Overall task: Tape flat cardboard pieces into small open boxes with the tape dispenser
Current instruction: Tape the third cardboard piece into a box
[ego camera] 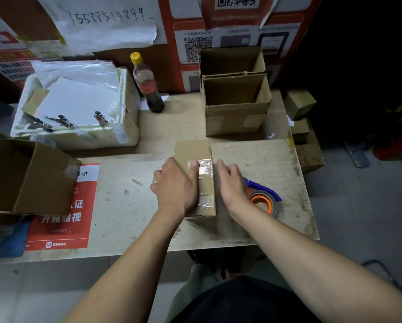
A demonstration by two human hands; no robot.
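A small brown cardboard box [192, 151] lies bottom-up in the middle of the wooden table [125, 206], with clear tape [206, 170] across its seam. My left hand [174, 185] lies flat on the box's left side, its fingers pressing the tape. My right hand [232, 185] rests against the box's right side, fingers straight along it. A blue tape dispenser [264, 197] with an orange-cored roll lies on the table just right of my right wrist.
Two open cardboard boxes [236, 117] stand at the back right, another open box [29, 180] at the left edge. A white foam box [78, 134] with papers and clips sits back left, a dark-liquid bottle [148, 89] beside it. A red notice [62, 213] lies front left.
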